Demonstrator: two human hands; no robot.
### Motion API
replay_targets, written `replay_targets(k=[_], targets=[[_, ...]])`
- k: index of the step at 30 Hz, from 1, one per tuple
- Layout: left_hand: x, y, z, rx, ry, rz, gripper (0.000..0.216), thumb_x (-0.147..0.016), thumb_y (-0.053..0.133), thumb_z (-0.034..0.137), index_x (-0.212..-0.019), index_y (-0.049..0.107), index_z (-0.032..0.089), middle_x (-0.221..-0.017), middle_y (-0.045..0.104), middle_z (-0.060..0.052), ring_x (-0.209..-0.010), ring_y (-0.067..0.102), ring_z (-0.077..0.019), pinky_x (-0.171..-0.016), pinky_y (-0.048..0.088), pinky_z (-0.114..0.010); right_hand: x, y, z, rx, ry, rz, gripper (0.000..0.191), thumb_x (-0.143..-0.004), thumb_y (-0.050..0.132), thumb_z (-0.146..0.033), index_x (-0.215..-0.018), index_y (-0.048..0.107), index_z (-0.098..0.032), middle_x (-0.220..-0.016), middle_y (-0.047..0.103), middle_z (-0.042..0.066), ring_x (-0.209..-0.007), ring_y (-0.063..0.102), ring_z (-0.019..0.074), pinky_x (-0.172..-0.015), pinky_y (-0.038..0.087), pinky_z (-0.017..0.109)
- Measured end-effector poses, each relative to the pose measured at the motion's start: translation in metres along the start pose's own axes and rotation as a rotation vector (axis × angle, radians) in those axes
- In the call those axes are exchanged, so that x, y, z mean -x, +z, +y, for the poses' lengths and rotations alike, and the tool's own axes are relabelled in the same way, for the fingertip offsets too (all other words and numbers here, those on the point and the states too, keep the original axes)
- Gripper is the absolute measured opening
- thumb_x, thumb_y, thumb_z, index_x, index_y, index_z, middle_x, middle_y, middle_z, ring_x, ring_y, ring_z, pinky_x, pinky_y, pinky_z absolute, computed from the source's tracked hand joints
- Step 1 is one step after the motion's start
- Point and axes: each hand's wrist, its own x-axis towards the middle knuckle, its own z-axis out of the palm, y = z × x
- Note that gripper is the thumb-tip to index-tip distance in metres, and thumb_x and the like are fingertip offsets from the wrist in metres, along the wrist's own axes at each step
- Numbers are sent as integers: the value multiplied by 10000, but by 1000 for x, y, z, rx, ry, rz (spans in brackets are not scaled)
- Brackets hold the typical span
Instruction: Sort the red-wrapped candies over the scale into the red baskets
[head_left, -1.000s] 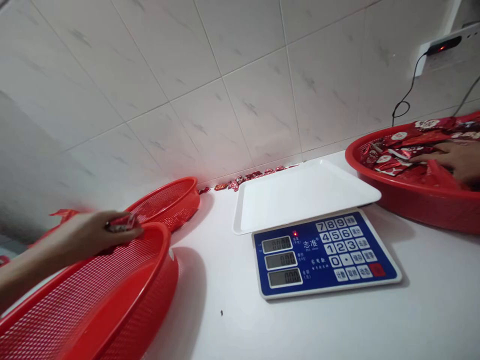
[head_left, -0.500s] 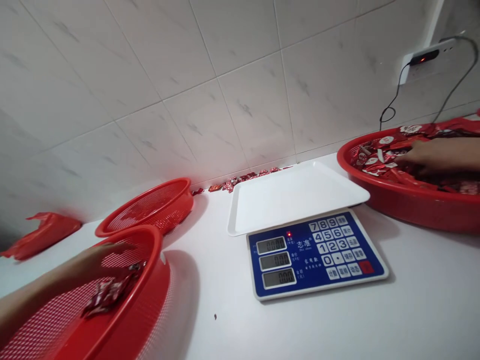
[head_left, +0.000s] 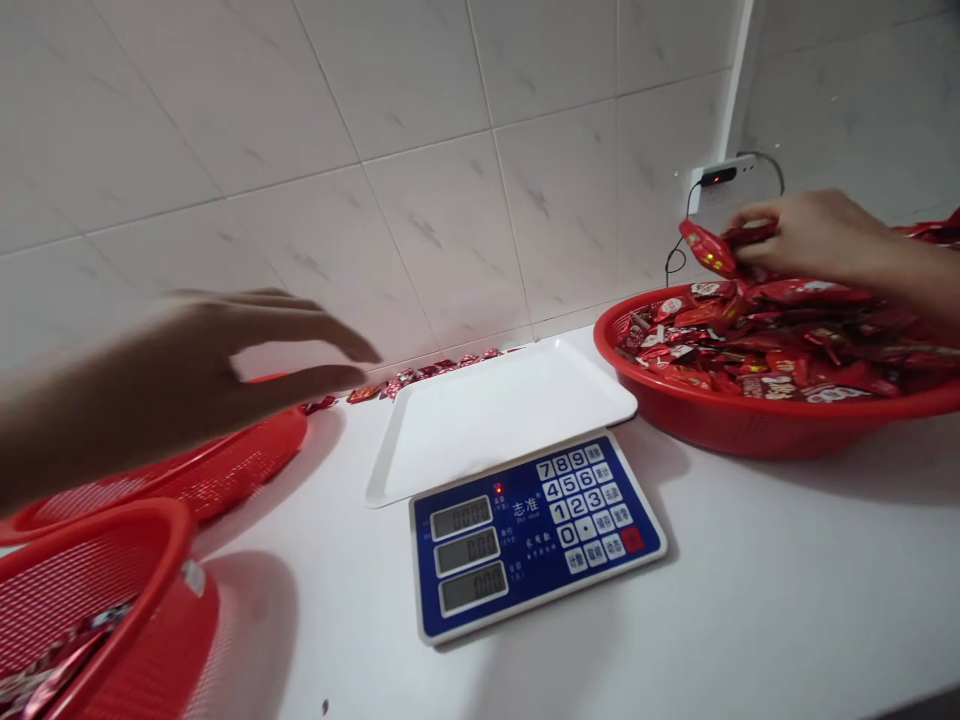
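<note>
My left hand (head_left: 255, 345) hovers over the red baskets at the left, its fingers and thumb apart and nothing between them. Below it stands a red mesh basket (head_left: 161, 560) with some wrapped candies (head_left: 67, 665) inside. At the right, my right hand (head_left: 810, 235) pinches red wrapped candies (head_left: 709, 250) above a wide red basket (head_left: 697, 430). Heaped in that basket are many red candy packets (head_left: 795, 345). Between the hands sits a blue digital scale (head_left: 525, 540) with a white tray (head_left: 502, 410) on top, and nothing lies on the tray.
Another red basket (head_left: 255, 455) stands behind the left one. A row of wrapped candies (head_left: 420, 375) lies along the tiled wall (head_left: 427, 210). A black plug (head_left: 718, 177) with a cable is in the wall socket. Everything stands on a white tabletop (head_left: 720, 600).
My left hand has lifted out of the left basket and moved right. My right hand has risen from the heap with candies in it. The view has shifted right.
</note>
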Motion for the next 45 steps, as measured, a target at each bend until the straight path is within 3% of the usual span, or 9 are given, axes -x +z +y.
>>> replay_targets(k=[3,7,12,16,23,29,34,41,45], targets=[[-31,30,36,51,100,-14,403,-683,672,564,-945,744,268,-958,738,25,-909,655,-218,-972,425,-469,10,0,-28,-209,-79,23,295,-809,637,-189,-1061,719,-58,-876,743,130,-799,663,152,-640,374,292],[-46,85,56,513,-43,-67,750,-662,772,486,-1319,515,231,-1319,605,-148,-1084,641,-306,-840,542,-421,34,30,-87,-720,-326,-261,233,-844,585,-123,-1048,696,-108,-905,737,92,-613,619,105,-558,446,227],[-47,131,43,817,-25,3,522,-741,735,475,-1146,545,207,-1169,679,-123,-1038,666,-268,-875,533,-397,60,74,-140,-846,-464,-584,187,-749,636,-187,-925,697,-164,-692,674,19,-543,566,117,-484,405,225],[-39,130,26,785,-35,103,371,-725,765,437,-962,622,191,-1022,713,-83,-1000,659,-256,-862,516,-371,68,84,-139,-931,-457,-724,128,-767,632,-243,-872,666,-177,-663,603,-11,-520,482,96,-442,328,218],[-21,123,20,603,-177,59,334,-705,758,464,-735,609,167,-611,552,33,-565,489,-116,-496,321,-224,66,85,-126,-1041,-401,-795,221,-829,667,-381,-830,630,-164,-617,487,-34,-510,398,77,-426,268,207],[-18,121,18,875,-192,-77,371,-641,807,432,-825,640,157,-744,645,5,-669,569,-133,-595,414,-237,71,80,-129,-1011,-496,-865,275,-806,696,-419,-850,653,-151,-676,558,-8,-530,417,81,-440,266,222],[-15,113,5,786,-192,-213,425,-651,797,345,-991,607,176,-915,702,-48,-836,657,-215,-718,502,-323,74,78,-129,-1044,-466,-819,194,-794,696,-333,-756,635,-153,-635,539,-25,-524,414,79,-452,269,228],[-17,115,3,520,-175,-14,247,-683,727,330,-842,610,182,-792,683,-30,-731,632,-205,-611,465,-301,68,84,-123,-1003,-380,-733,222,-781,724,-380,-824,684,-166,-632,569,-20,-476,395,77,-412,263,226],[-15,116,10,384,-1,372,69,-748,649,171,-771,588,195,-766,644,-2,-705,604,-158,-623,465,-272,62,83,-115,-1082,-293,-736,375,-688,794,-516,-777,690,-167,-602,603,17,-497,477,110,-435,351,238]])
